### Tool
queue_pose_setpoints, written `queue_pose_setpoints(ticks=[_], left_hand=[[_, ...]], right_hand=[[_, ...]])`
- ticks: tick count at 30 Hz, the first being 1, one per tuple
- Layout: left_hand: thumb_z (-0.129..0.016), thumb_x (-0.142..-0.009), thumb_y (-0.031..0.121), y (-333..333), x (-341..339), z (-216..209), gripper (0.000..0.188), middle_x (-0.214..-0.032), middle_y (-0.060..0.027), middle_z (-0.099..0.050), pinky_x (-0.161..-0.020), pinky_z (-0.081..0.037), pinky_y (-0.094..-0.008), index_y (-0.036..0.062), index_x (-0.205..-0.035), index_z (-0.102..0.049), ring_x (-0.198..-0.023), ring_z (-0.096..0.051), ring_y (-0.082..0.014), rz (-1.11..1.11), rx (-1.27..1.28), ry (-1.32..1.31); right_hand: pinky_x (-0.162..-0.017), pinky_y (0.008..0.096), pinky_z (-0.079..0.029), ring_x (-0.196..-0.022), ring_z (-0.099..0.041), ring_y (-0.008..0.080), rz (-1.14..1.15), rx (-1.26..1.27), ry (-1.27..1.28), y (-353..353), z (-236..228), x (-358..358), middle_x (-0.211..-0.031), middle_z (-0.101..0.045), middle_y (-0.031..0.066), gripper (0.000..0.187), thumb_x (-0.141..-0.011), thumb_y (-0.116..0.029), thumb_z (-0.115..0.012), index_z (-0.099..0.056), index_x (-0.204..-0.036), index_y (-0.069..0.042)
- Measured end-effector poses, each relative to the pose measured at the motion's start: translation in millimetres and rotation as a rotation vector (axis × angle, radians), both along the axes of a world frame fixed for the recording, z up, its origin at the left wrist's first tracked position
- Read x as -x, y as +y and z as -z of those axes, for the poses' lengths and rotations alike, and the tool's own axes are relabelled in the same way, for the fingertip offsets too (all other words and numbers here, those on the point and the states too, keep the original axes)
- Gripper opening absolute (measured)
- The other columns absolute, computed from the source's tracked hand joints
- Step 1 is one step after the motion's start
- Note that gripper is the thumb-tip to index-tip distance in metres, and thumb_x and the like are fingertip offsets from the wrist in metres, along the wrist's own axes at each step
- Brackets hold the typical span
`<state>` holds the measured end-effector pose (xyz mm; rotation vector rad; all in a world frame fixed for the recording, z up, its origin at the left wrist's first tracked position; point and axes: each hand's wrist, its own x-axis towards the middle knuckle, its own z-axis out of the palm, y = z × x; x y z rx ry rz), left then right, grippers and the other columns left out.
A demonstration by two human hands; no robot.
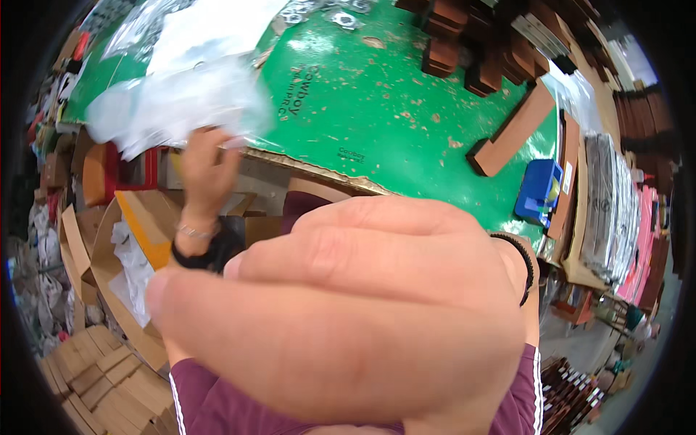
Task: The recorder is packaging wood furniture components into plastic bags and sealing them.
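Observation:
At the table's left front edge my left hand (206,170) has its fingers closed on the near edge of a clear plastic bag (181,101). The bag is blurred and spreads over the edge. My right hand (362,304) is very close to the camera and fills the lower middle. Its fingers are curled together and point left. Anything inside that grip is hidden from view. Beyond the bag lies a white sheet (214,29) on the green tabletop (370,101).
Brown wooden blocks (442,54) are heaped at the far right, with a longer piece (511,130) nearer. A blue bin (539,190) stands at the right edge. Small bagged parts (344,18) lie at the back. Below left is an open cardboard box (109,254).

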<state>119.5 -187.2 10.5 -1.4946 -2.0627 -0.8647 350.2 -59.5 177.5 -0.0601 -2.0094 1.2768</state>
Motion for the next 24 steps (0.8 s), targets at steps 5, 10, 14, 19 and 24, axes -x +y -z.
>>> queue_pose_setpoints(ticks=[5, 10, 14, 19, 24], left_hand=[[-0.07, -0.082, 0.011, 125, -51, 30, 0.013, -0.088, -0.0131, -0.063, -0.076, -0.047, -0.0431, 0.0069, -0.093, -0.065, -0.081, -0.06, -0.0337, 0.362, 0.292, -0.094], [-0.068, -0.084, 0.014, 156, -67, 54, 0.018, -0.091, -0.0131, -0.065, -0.079, -0.046, -0.0451, 0.0054, -0.1, -0.065, -0.088, -0.061, -0.0352, 0.406, 0.248, -0.168], [-0.069, -0.084, 0.014, 153, -66, 57, 0.017, -0.092, -0.0152, -0.067, -0.078, -0.047, -0.0446, 0.0039, -0.098, -0.067, -0.089, -0.062, -0.0362, 0.341, 0.308, -0.335], [-0.07, -0.083, 0.013, 162, -70, 60, 0.013, -0.085, -0.0163, -0.067, -0.071, -0.048, -0.0437, 0.0032, -0.092, -0.068, -0.077, -0.063, -0.0362, 0.369, 0.176, -0.276], [-0.069, -0.082, 0.013, 158, -65, 61, 0.012, -0.092, -0.0152, -0.067, -0.075, -0.049, -0.0437, 0.0035, -0.09, -0.067, -0.085, -0.063, -0.0354, 0.385, 0.194, -0.25]], right_hand=[[-0.057, 0.0318, -0.051, -0.057, -0.061, 0.0221, 0.024, -0.035, 0.065, 13, 10, -9, -0.081, -0.065, 0.0087, 0.041, -0.072, -0.024, -0.076, -0.069, -0.107, -0.004], [-0.055, 0.0326, -0.05, -0.056, -0.059, 0.0225, -0.004, -0.011, 0.092, 27, 14, -14, -0.079, -0.062, 0.0083, 0.036, -0.075, -0.026, -0.074, -0.069, -0.105, -0.006], [-0.054, 0.0333, -0.049, -0.055, -0.058, 0.0228, -0.059, 0.001, 0.119, 36, 20, -9, -0.077, -0.06, 0.0081, 0.032, -0.077, -0.027, -0.073, -0.069, -0.103, -0.008], [-0.052, 0.0342, -0.047, -0.054, -0.057, 0.0233, -0.161, -0.008, 0.134, 45, 28, -6, -0.076, -0.057, 0.0077, 0.028, -0.08, -0.03, -0.072, -0.069, -0.1, -0.01], [-0.05, 0.0349, -0.046, -0.053, -0.056, 0.0236, -0.265, -0.079, 0.141, 69, 56, 12, -0.074, -0.055, 0.0074, 0.026, -0.082, -0.031, -0.071, -0.068, -0.098, -0.011]])
